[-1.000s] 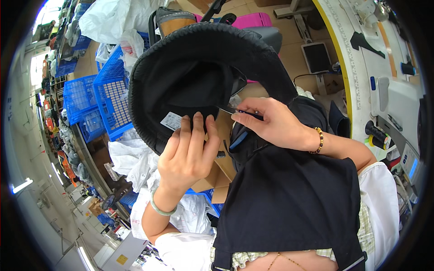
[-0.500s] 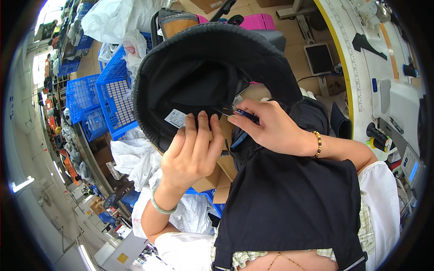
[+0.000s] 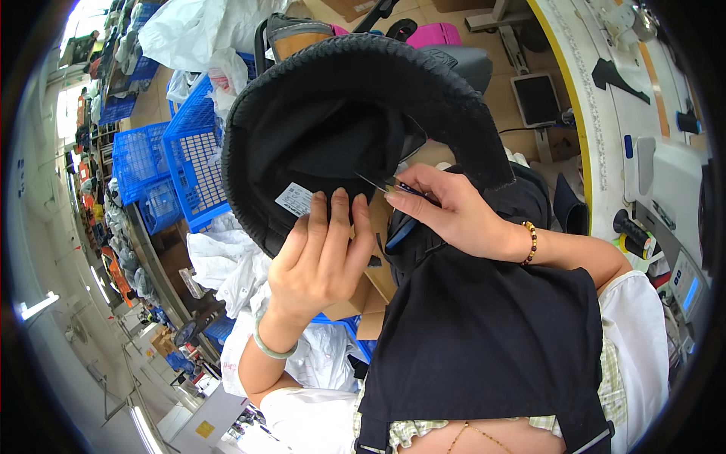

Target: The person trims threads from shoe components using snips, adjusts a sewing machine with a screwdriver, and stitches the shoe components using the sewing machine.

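A black sewn fabric bag point(image 3: 302, 129), its kind not fully clear, gapes before me with its rounded, gathered rim upward. A white printed label point(image 3: 293, 199) is attached to its inner wall. My left hand point(image 3: 318, 261) grips the bag's near edge beside the label, fingertips pressed on the cloth and thumb mostly hidden. In my right hand point(image 3: 465, 216) is a pair of small thread snips point(image 3: 412, 193) with dark blue handles. Their thin blades point left over the black lining, just right of my left fingertips. Any thread at the blade tips is too small to make out.
Blue plastic crates point(image 3: 198, 151) and white plastic bags point(image 3: 231, 265) lie to the left. A cardboard box point(image 3: 370, 303) sits below the bag. Along the right runs a white sewing table point(image 3: 605, 151) with a yellow edge, holding a black thread cone point(image 3: 631, 227).
The snips have backed off slightly from the cloth, and their blades show more plainly. The bag's right flap has shifted a little right and down. My left hand keeps its place.
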Motion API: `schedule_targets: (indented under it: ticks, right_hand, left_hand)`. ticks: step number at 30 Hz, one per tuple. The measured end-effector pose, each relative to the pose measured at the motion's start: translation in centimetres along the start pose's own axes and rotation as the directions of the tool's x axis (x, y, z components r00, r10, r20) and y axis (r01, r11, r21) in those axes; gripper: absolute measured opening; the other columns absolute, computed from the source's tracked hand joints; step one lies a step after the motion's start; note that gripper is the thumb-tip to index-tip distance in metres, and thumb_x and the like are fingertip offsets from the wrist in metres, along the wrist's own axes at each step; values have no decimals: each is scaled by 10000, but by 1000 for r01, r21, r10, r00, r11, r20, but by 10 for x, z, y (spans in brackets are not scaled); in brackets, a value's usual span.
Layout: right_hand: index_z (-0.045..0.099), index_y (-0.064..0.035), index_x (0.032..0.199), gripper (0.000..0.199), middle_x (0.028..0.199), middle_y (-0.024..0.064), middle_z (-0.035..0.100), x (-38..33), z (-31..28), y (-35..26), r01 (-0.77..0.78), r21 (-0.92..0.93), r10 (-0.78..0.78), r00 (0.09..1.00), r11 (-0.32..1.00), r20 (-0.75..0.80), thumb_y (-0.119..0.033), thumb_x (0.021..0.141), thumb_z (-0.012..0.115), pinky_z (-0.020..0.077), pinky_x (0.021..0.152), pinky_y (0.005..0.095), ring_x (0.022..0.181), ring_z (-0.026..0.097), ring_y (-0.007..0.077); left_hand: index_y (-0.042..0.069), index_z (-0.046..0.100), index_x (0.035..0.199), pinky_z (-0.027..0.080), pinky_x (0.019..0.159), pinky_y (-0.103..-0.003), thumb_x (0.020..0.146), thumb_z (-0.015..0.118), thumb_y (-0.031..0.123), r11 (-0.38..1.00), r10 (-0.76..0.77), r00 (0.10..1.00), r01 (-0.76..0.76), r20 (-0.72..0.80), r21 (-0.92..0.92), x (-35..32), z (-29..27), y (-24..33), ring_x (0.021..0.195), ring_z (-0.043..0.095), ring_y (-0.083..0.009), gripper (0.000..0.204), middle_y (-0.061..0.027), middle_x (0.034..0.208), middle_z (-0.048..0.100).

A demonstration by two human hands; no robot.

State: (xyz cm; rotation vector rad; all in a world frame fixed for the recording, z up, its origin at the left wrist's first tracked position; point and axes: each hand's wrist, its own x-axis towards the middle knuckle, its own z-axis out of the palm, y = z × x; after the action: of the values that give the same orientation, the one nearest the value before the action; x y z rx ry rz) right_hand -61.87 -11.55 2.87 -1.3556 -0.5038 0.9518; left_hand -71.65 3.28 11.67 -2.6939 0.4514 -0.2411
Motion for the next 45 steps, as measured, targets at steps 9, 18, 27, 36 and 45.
schedule_targets:
  ticks: [9,18,27,36,45]
  right_hand:
    - [577,19,936,277,714,94,557,3,-8,1,-40,107,34,998,993,57,-245,859,612,407,549,280,600,490,125]
    - [573,31,885,272,655,122,560,-4,0,-17,48,-200,-34,997,979,74,-237,856,607,409,512,307,500,472,193]
    - [576,25,874,279,630,50,523,2,24,7,-167,102,149,975,981,162,-252,860,609,392,499,273,528,462,93]
    - [563,-11,891,253,657,-17,501,-16,55,-4,-232,3,225,947,973,228,-262,875,595,348,547,215,610,426,45]
    - [536,-25,962,217,690,-2,480,-41,102,25,134,77,-150,949,988,277,-176,843,637,335,528,228,577,375,57]
  left_hand:
    - [55,664,891,451,609,-231,714,621,67,998,-60,997,59,-53,-14,-3,0,0,816,644,-200,182,-93,889,652]
    - [47,657,899,458,618,-234,732,613,62,997,-81,996,81,-25,1,-14,-1,4,816,645,-198,174,-93,893,650]
    - [68,664,895,460,644,-232,748,608,72,992,-110,993,113,-40,59,-41,-8,15,828,649,-196,158,-76,892,655]
    - [75,669,881,464,633,-232,731,631,60,976,-213,976,214,-39,43,-85,-21,26,825,651,-186,156,-70,894,659]
    - [78,650,862,461,649,-218,759,619,54,947,-283,953,296,-107,128,-157,-40,42,791,649,-186,110,-69,883,657]
